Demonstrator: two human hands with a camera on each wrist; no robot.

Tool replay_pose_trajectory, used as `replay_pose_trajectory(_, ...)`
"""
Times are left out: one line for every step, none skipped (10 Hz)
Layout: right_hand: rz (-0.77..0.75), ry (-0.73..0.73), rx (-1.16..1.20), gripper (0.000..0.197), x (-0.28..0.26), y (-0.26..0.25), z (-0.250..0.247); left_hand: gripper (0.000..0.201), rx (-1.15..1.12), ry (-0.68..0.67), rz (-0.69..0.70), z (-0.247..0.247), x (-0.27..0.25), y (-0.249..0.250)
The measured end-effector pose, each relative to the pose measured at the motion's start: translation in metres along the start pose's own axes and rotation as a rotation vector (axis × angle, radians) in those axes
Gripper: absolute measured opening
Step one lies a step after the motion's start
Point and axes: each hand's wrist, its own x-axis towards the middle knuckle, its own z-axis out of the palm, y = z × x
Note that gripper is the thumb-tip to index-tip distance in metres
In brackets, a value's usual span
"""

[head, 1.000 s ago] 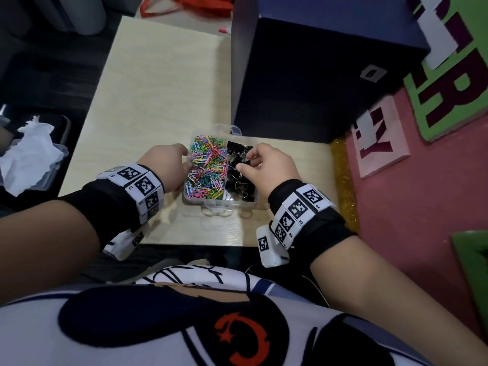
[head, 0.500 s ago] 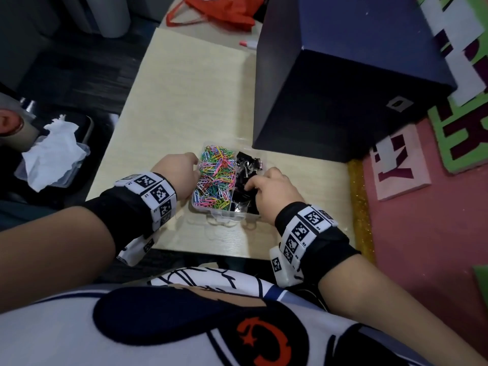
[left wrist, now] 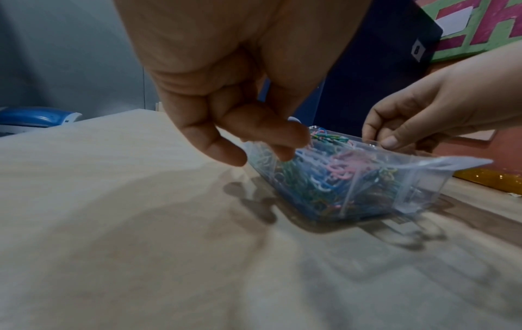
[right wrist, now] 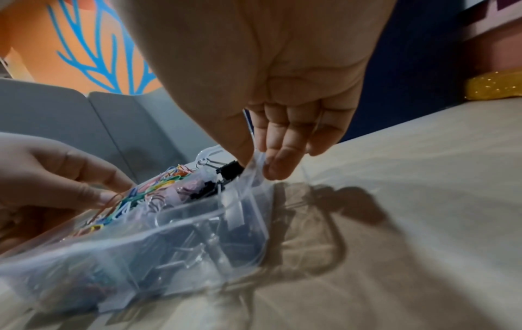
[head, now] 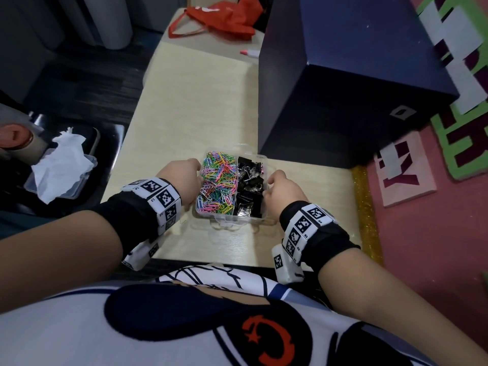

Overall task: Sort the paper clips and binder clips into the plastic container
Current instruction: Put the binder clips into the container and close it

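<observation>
A clear plastic container [head: 232, 220] sits near the front edge of the pale table [head: 190, 101]. Its left compartment is full of coloured paper clips [head: 217, 184]; its right one holds black binder clips [head: 249, 190]. My left hand [head: 190, 173] grips the container's left wall, fingers curled over the rim [left wrist: 254, 147]. My right hand [head: 272, 182] pinches the right rim between thumb and fingers [right wrist: 257, 165], beside a binder clip [right wrist: 228, 172]. Shadows under the container [left wrist: 367, 185] suggest it is slightly off the table, but the blur leaves this unsure.
A large dark blue box [head: 343, 83] stands close behind and right of the container. At the far end lie a red bag [head: 219, 19] and a pink marker [head: 248, 52]. Left of the table a tissue [head: 60, 165] lies in a clear lid. A gold glitter strip [head: 365, 207] edges the table's right side.
My right hand has come out of the binder clip compartment and now pinches the container's right rim. The left hand stays on the left side.
</observation>
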Motion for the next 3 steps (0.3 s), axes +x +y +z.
replay_pose_trajectory(0.009,-0.044,-0.04,0.02,0.004,-0.002,-0.004,0.035,0.013,-0.041,0.001,-0.002,0.003,-0.002)
replay_pose_trajectory(0.025,-0.097,-0.09,0.025,0.006,-0.006,-0.011,0.038,0.011,-0.083,-0.004,-0.008,0.003,-0.003)
replay_pose_trajectory(0.003,-0.092,-0.082,0.03,0.008,-0.002,-0.024,0.036,-0.032,-0.059,0.003,-0.02,0.007,-0.008)
